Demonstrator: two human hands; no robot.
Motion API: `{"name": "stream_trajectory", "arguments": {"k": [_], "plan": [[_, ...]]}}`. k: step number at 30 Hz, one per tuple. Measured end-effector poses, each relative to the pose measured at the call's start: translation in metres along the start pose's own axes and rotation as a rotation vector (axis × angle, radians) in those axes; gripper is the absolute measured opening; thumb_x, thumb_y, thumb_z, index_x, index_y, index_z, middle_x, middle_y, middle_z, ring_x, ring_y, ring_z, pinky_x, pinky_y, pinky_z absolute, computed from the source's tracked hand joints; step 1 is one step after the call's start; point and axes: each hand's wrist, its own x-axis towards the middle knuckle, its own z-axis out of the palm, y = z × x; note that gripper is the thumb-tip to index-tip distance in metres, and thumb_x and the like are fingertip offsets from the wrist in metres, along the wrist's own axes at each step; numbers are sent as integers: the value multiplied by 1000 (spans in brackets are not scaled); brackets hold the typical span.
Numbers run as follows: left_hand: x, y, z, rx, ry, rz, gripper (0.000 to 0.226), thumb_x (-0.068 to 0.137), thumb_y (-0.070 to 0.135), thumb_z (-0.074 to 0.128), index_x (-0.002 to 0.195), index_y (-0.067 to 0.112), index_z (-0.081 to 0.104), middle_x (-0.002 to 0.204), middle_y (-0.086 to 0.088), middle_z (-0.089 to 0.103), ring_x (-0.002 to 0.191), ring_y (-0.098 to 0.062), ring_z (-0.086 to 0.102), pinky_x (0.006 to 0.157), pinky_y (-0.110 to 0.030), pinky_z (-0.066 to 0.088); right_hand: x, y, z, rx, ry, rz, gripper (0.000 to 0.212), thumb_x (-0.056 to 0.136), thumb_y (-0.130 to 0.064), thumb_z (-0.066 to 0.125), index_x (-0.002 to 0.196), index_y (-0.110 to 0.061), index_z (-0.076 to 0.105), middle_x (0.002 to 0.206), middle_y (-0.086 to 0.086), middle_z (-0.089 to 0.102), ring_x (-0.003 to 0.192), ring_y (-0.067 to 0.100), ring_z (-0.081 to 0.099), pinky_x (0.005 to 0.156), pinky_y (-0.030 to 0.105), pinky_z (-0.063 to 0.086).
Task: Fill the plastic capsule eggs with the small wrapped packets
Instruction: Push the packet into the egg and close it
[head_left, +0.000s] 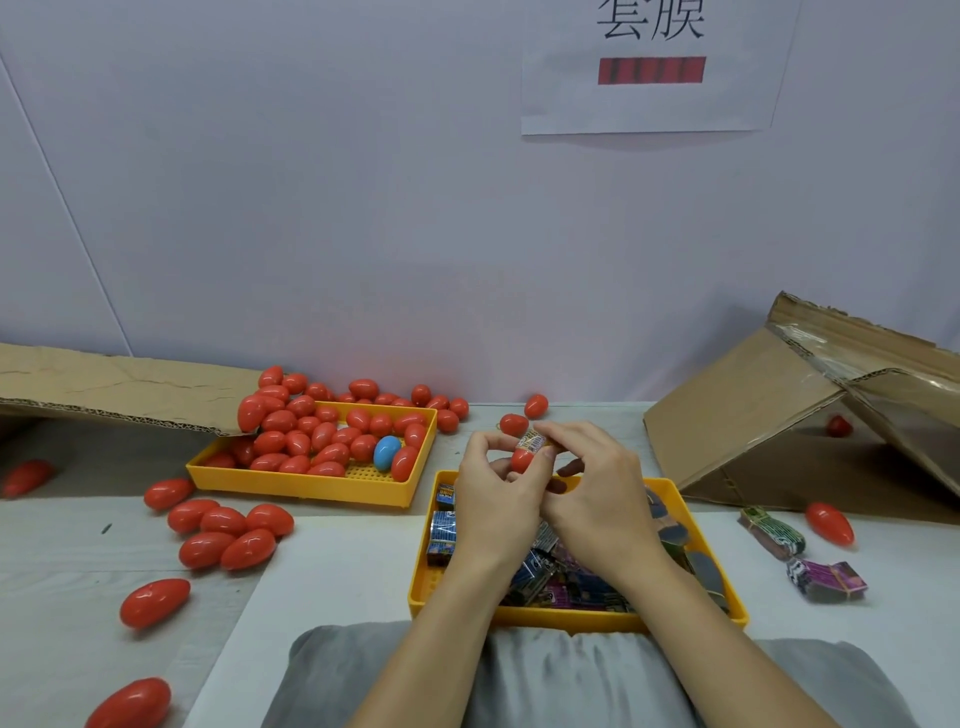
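My left hand grips a red capsule egg half above the near yellow tray. My right hand pinches a small wrapped packet at the egg half's open top. The near tray holds several wrapped packets, partly hidden by my hands. A second yellow tray behind on the left is heaped with red capsule eggs and one blue egg.
Loose red eggs lie on the table at left and along the wall. Torn cardboard overhangs the left tray; a cardboard box lies at right. Two banded packet bundles and a red egg sit right of the near tray.
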Motion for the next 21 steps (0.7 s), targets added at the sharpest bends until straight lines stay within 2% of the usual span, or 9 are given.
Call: {"name": "stream_trajectory", "arguments": {"k": [4,5,7,9,11,13,17,19,21], "plan": [[0,-2,-1,32,23,-11,21,89,17,73,97,16,54,78,-10,75,71,-18,74,59,-21,57,-3,-2,-1,-6,-48,40,52,77,-14,79,126,-19,67,117,-11,66,108,1,60,90,25,54],[0,-2,-1,32,13,-14,22,89,17,74,95,15,53,78,-9,75,72,-18,75,59,-22,57,-4,-2,-2,-29,-60,41,51,77,-14,78,127,-19,67,117,-11,66,108,1,59,92,25,53],[1,-3,1,48,-18,-15,24,87,17,75,95,13,53,77,-7,76,71,-17,75,59,-24,57,-8,-1,-5,-74,-52,50,48,78,-16,78,124,-20,67,114,-12,66,103,1,59,90,16,49],[1,-4,2,95,-43,2,25,86,19,76,95,12,54,77,-6,76,72,-18,75,62,-33,60,-12,-1,-8,-89,-7,75,45,77,-16,78,120,-22,67,108,-15,64,96,0,58,83,6,41],[0,-3,3,118,-73,11,25,86,21,77,95,13,54,78,-8,76,74,-23,74,68,-42,60,-16,-3,-10,-97,26,87,44,77,-15,78,118,-24,67,103,-19,60,93,-4,55,79,3,38],[-3,-1,3,98,-95,7,26,87,20,76,96,12,54,79,-10,75,75,-25,74,69,-43,60,-19,-5,-11,-101,41,85,43,77,-15,78,118,-24,67,102,-19,58,92,-4,54,78,3,38],[-7,11,9,47,-107,-25,25,89,19,74,99,10,53,81,-8,77,74,-20,75,68,-33,62,-18,-9,-19,-57,44,76,43,77,-13,79,118,-20,67,101,-16,60,92,-8,56,76,5,42],[-9,18,14,0,-117,-78,24,90,19,72,101,11,52,82,-6,77,74,-19,76,66,-29,61,-16,-9,-25,-3,43,64,43,75,-9,79,116,-18,69,100,-13,64,92,-2,61,75,14,50],[-11,22,16,8,-122,-127,26,90,22,72,101,13,51,85,-6,77,77,-20,76,71,-35,62,-16,-9,-30,37,18,44,42,75,-7,79,114,-17,70,101,-11,66,94,2,62,76,22,54]]}}
